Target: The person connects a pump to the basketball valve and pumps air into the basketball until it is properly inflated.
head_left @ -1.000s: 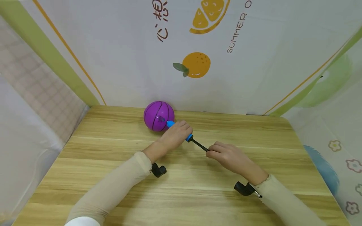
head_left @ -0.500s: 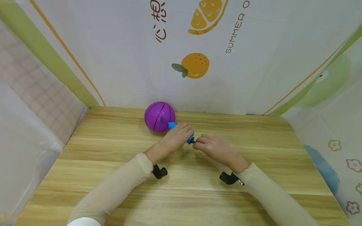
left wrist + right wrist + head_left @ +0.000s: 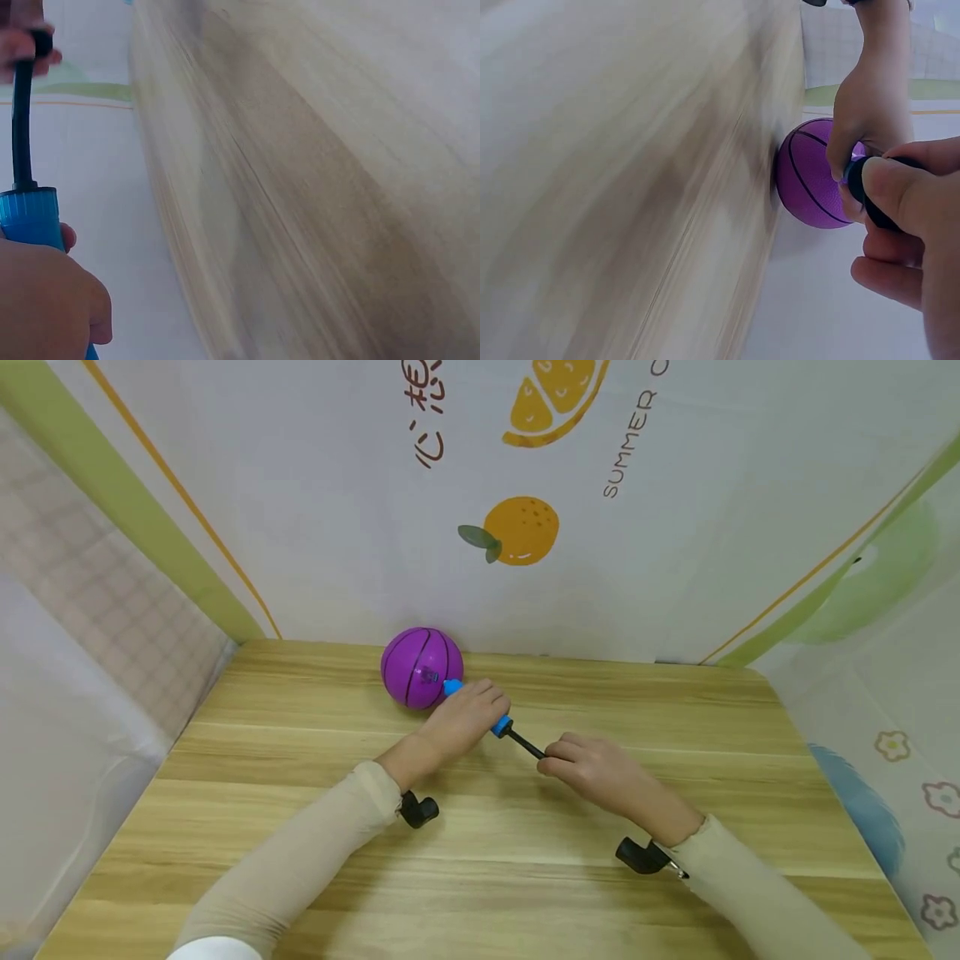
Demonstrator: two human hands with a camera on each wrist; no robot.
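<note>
A purple ball (image 3: 417,665) with black basketball lines rests near the table's back edge. My left hand (image 3: 467,720) wraps round the barrel of a blue hand pump (image 3: 31,217), whose blue front end lies against or just before the ball's right side. Whether a needle enters the ball I cannot tell. From the barrel's rear a black rod (image 3: 524,743) sticks out, clearly extended. My right hand (image 3: 600,777) pinches the black handle (image 3: 876,196) at the rod's end between thumb and fingers; in the head view those fingers mostly hide the handle.
The wood-grain table (image 3: 480,877) reaches out on all sides of the hands. Right behind the ball hangs a white curtain (image 3: 337,527) with fruit prints. Black camera mounts (image 3: 420,810) jut from both wrists, low above the tabletop.
Half a second ago my right hand was close to the left with the rod pushed in; now it is drawn back right, rod extended again. Left hand and ball stay nearly in place.
</note>
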